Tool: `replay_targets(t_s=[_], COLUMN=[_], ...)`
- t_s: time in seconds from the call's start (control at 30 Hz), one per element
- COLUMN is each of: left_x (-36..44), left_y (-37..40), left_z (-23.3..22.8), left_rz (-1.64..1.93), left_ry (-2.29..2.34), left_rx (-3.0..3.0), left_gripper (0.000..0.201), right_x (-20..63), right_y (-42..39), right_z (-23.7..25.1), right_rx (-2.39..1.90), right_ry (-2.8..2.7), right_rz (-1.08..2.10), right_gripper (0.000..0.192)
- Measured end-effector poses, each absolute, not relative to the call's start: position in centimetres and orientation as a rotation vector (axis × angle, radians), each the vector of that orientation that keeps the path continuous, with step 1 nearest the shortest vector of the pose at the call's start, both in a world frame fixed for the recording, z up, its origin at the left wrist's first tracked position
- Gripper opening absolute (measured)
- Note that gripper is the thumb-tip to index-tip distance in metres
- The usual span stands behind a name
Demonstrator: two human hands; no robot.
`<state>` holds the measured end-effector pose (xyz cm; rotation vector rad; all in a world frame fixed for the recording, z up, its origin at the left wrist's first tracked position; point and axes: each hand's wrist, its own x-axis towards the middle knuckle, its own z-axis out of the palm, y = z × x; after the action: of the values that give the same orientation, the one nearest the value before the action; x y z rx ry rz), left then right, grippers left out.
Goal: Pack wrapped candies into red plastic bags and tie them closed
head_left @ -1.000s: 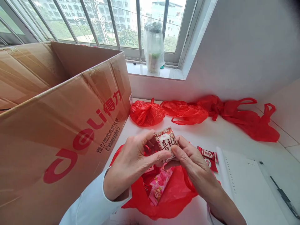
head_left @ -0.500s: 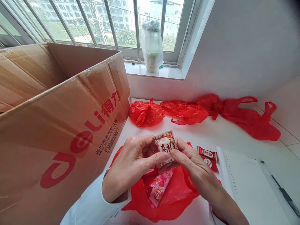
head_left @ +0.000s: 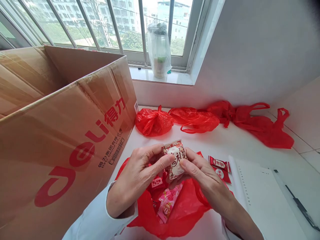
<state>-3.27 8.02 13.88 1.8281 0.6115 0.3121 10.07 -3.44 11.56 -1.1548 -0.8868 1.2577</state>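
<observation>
Between both hands I hold a small candy packet [head_left: 177, 166], white and brown with dark printed characters. My left hand [head_left: 141, 176] pinches its left side, thumb across the front. On its right side my right hand [head_left: 203, 175] grips it, thumb near the middle. Below the hands lies an opened red plastic bag [head_left: 185, 213] spread on the white table. Inside it are a pink wrapped sweet [head_left: 168, 204] and red packets [head_left: 157, 183], partly hidden by my left hand. Two red wrapped sweets [head_left: 220, 168] lie right of my right hand.
A large cardboard box [head_left: 87, 140] stands at the left. Tied red bags [head_left: 155, 121] line the wall at the back. At the right lie a notebook [head_left: 265, 196] and a black pen [head_left: 301, 205]. A bagged jar [head_left: 159, 53] stands on the windowsill.
My left thumb has slid upward over the packet's front and covers part of the print. The packet is turned slightly. The whole view has shifted a little.
</observation>
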Motion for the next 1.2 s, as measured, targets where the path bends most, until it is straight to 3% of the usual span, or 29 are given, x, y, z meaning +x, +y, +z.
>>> replay_targets(t_s=[0.33, 0.7, 0.93, 1.2], left_x=[-3.3, -3.1, -3.0, -2.3], left_y=[7.6, 7.4, 7.7, 6.7], left_z=[14.3, 13.6, 13.3, 13.0], left_rz=[0.342, 0.324, 0.347, 0.469], left_ry=[0.677, 0.593, 0.463, 0.417], left_rx=[1.876, 1.728, 1.492, 1.355], left_gripper=[0.037, 0.033, 0.022, 0.018], right_x=[9.9, 10.1, 10.1, 10.9], right_y=[-3.5, -3.1, -2.3, -2.3], right_z=[11.0, 10.6, 9.6, 8.8], right_rx=[-1.146, -1.037, -0.94, -1.13], right_ry=[-0.851, -0.879, -0.671, -0.728], right_rz=[1.254, 1.214, 1.34, 1.206], right_gripper=[0.032, 0.027, 0.042, 0.044])
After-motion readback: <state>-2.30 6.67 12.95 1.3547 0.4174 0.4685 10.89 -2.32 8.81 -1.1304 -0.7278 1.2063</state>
